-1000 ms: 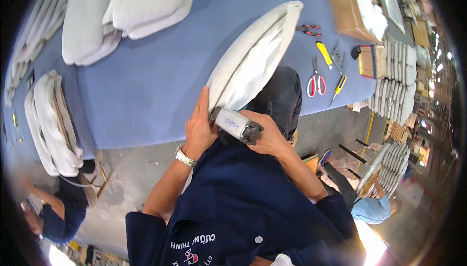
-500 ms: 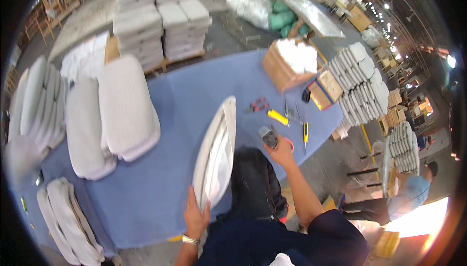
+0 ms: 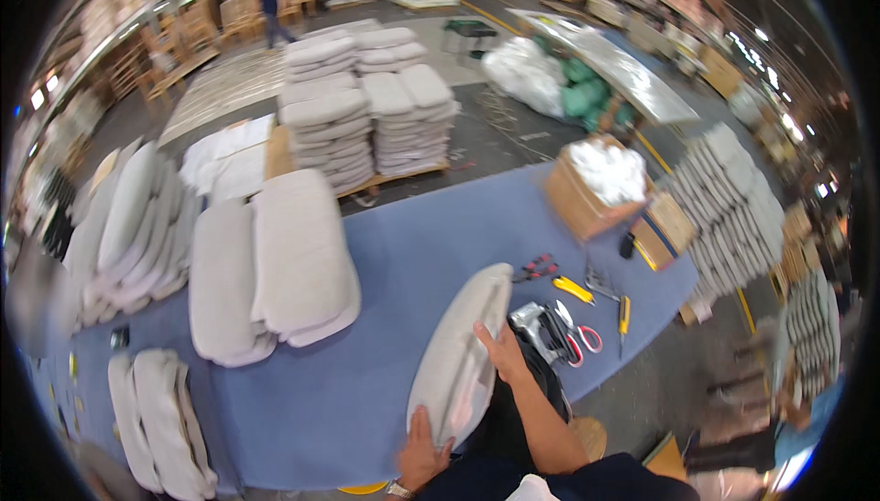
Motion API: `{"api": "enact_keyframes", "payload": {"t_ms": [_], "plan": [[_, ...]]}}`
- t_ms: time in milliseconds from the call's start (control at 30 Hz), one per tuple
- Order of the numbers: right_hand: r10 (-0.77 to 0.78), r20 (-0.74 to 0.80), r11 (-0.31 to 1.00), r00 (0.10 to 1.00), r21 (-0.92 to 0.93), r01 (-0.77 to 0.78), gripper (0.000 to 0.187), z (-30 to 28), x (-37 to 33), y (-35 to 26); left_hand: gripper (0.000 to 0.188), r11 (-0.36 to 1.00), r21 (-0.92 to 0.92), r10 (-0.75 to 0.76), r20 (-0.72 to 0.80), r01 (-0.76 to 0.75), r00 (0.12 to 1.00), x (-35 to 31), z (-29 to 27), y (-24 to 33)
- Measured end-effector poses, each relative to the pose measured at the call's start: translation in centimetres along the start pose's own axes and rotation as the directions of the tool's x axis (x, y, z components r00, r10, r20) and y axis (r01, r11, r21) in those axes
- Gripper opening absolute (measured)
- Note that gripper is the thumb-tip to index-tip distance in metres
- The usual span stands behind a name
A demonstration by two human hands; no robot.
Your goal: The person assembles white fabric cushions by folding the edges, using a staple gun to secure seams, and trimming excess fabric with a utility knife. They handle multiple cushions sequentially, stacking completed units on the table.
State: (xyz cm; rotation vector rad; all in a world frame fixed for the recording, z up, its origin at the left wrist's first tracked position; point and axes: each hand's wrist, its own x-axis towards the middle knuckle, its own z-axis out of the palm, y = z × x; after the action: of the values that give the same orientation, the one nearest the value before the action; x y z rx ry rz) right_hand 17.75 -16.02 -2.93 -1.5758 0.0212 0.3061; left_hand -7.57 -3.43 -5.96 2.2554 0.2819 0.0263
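A light grey padded seat cushion [image 3: 449,368] stands tilted on its edge over the near side of the table, its inner side facing right. My left hand [image 3: 423,451] grips its lower end, thumb and fingers on either side. Around the middle of its right edge is my right hand [image 3: 500,354], fingers against the fabric. Just right of that hand lies a grey-and-black staple gun [image 3: 543,331], with red-handled scissors [image 3: 579,334] beside it. Farther up lie red-and-black pliers [image 3: 536,268], a yellow utility knife [image 3: 575,289] and a yellow-handled screwdriver [image 3: 624,318].
The blue table [image 3: 394,235] carries two cushion stacks [image 3: 307,258] at left and more cushions [image 3: 151,418] near its left front. A cardboard box [image 3: 587,203] with white stuffing sits at the far right corner. Beyond are pallet stacks of cushions [image 3: 408,116] and a walking person [image 3: 268,1].
My right hand has let go of the staple gun, which now lies on the table by the scissors, and has moved onto the cushion. The view has shifted, showing more of the far floor.
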Motion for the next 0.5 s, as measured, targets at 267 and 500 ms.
{"api": "enact_keyframes", "payload": {"t_ms": [267, 500], "plan": [[0.110, -0.101, 0.959, 0.989, 0.271, -0.079, 0.080, -3.4, -0.4, 5.3, 0.109, 0.992, -0.077, 0.118, 0.363, -0.097, 0.924, -1.0, 1.7, -0.6], [-0.132, 0.162, 0.991, 0.978, 0.034, 0.128, 0.075, 0.9, -6.2, -7.4, 0.078, 0.955, -0.234, 0.150, -0.142, -0.180, 0.978, 1.8, -5.7, 0.1]]}}
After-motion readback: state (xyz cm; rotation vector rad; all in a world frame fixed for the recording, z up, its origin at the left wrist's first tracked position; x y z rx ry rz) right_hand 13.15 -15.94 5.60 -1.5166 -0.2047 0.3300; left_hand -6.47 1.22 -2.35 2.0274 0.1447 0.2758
